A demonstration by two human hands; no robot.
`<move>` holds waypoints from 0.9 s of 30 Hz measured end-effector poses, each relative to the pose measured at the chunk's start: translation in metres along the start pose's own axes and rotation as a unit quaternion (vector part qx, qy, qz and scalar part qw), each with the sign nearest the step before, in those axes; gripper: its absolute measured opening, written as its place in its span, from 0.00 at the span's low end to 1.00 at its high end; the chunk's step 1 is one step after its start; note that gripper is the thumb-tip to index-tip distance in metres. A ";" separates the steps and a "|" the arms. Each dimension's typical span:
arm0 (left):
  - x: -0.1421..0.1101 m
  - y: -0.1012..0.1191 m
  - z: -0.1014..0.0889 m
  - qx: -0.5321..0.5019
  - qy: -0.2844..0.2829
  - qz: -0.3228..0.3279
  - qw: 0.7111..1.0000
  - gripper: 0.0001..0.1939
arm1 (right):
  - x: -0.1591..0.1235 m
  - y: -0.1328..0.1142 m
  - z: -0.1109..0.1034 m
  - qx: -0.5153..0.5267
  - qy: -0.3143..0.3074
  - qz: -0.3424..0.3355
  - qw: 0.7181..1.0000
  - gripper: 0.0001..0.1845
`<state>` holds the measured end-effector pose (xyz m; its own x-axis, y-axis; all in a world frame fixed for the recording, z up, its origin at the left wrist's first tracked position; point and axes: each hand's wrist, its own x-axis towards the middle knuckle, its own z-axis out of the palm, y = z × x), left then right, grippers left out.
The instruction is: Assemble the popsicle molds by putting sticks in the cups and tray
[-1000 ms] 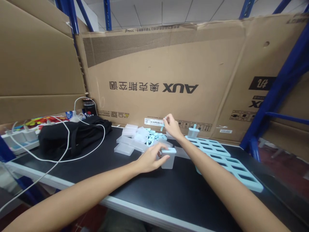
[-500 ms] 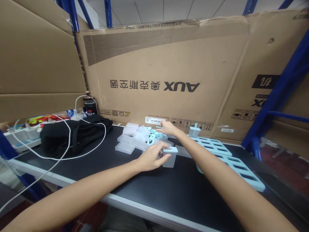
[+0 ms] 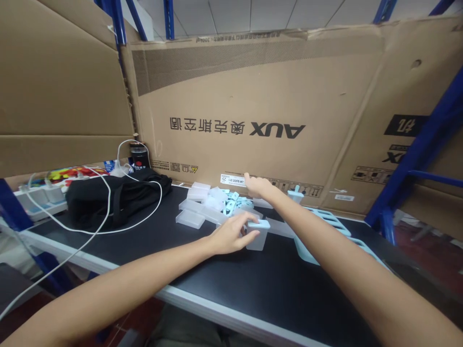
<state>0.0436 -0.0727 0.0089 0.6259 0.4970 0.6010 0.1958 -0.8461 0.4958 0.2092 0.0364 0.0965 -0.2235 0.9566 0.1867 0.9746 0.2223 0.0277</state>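
Note:
My left hand [image 3: 233,234] is curled around a small frosted popsicle mould [image 3: 257,239] capped with a light blue lid [image 3: 259,224]; the mould stands upright on the black tabletop. One fingertip lies at the lid, and the thumb is against the side. Farther back, my right hand [image 3: 257,187] is closed above the right edge of a pile of light blue popsicle sticks [image 3: 234,202]. Its fingers are partly hidden, and no stick shows in them. Loose translucent moulds [image 3: 202,210] lie left of the pile.
Light blue mould racks [image 3: 307,250] sit at the right, partly behind my right forearm. Another mould with a blue stick handle [image 3: 295,194] stands behind them. A black bag [image 3: 115,200], white cable [image 3: 160,197] and dark jar [image 3: 139,156] are at left. Cardboard [image 3: 235,86] walls the back.
Earlier a blue stick showed in my right hand; now it is out of sight. That hand has turned over, fingers pointing away. My left hand keeps its hold, and the view has shifted slightly.

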 end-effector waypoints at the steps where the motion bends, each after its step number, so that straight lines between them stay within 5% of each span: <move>1: 0.000 0.000 0.000 -0.002 -0.002 -0.002 1.000 0.15 | -0.003 0.000 -0.003 -0.005 0.003 -0.003 1.000 0.36; 11: 0.000 -0.004 0.002 -0.061 0.020 -0.014 0.998 0.19 | -0.030 0.003 -0.059 -0.002 -0.112 -0.093 0.989 0.06; 18: -0.001 -0.006 0.004 -0.098 0.028 -0.024 0.994 0.22 | -0.077 0.004 -0.108 0.177 -0.169 -0.219 0.944 0.18; 27: -0.004 -0.010 0.009 -0.132 0.034 -0.054 0.989 0.27 | -0.110 0.002 -0.094 0.180 -0.136 -0.267 0.937 0.13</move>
<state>0.0465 -0.0680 -0.0042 0.5583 0.6015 0.5714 0.0502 -0.7120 0.7004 0.2372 -0.0858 0.1686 -0.7212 0.6924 -0.0178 0.6653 0.6854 -0.2959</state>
